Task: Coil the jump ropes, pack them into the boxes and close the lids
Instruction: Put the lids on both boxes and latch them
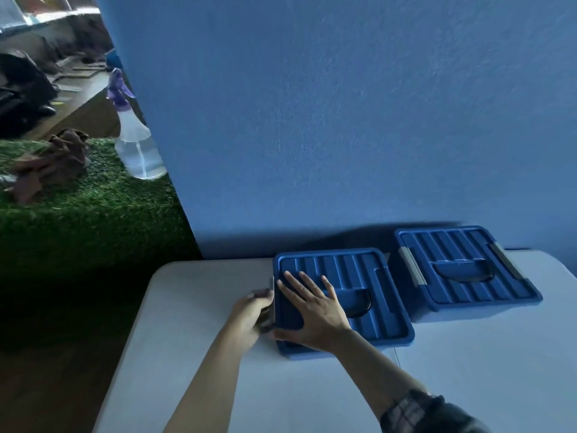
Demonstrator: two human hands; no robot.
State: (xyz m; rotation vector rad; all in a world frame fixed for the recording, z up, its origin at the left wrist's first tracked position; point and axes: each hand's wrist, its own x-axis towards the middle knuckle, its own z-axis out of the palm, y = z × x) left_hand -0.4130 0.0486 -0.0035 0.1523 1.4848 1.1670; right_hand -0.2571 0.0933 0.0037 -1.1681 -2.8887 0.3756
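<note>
Low in the middle of the frame, the right hand [312,310] lies flat with fingers spread on the near box [377,295], likely pinning its lid while the left hand [253,314] curls round the grey side latch [271,307] to clip it; far box [468,270] at right looks latched; no ropes or writing visible

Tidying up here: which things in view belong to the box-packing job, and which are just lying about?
Job: near blue box, lid under right hand, left hand at its side latch; far blue box, lid on.
Lying about: spray bottle, brown cloth.
</note>
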